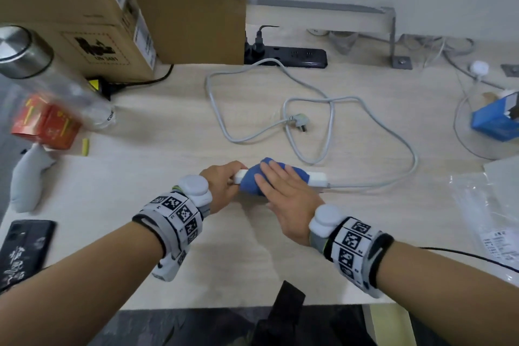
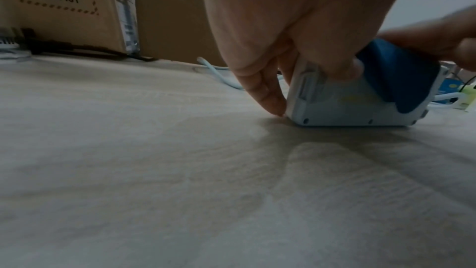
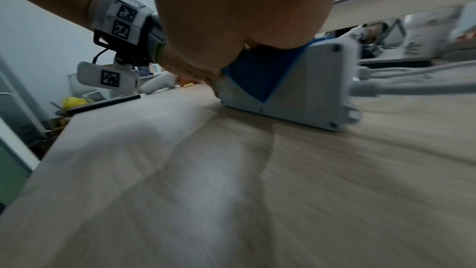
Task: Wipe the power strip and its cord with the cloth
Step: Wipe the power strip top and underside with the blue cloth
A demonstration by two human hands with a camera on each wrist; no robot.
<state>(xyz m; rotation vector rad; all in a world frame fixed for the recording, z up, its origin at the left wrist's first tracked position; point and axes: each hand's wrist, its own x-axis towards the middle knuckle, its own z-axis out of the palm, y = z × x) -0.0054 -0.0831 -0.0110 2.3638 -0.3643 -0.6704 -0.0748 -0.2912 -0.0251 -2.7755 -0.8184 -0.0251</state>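
Observation:
A white power strip (image 1: 317, 177) stands on its long edge on the light wooden table (image 1: 168, 205), its screwed back facing me. A blue cloth (image 1: 251, 181) is draped over its middle. My left hand (image 1: 224, 182) grips the strip's left end, thumb and fingers pinching it (image 2: 347, 105). My right hand (image 1: 280, 185) lies over the cloth, fingers across the top and thumb on the near side, wrapping the cloth (image 3: 260, 74) round the strip (image 3: 322, 89). The grey cord (image 1: 331, 121) leaves the right end and loops across the table to its loose plug (image 1: 302, 121).
Cardboard boxes (image 1: 112, 8) stand at the back left, a black power strip (image 1: 295, 56) beside them. A clear bottle (image 1: 42, 70), red box (image 1: 45, 126) and phone (image 1: 22, 250) lie left. A blue box (image 1: 497, 118) and plastic bag (image 1: 491, 205) sit right.

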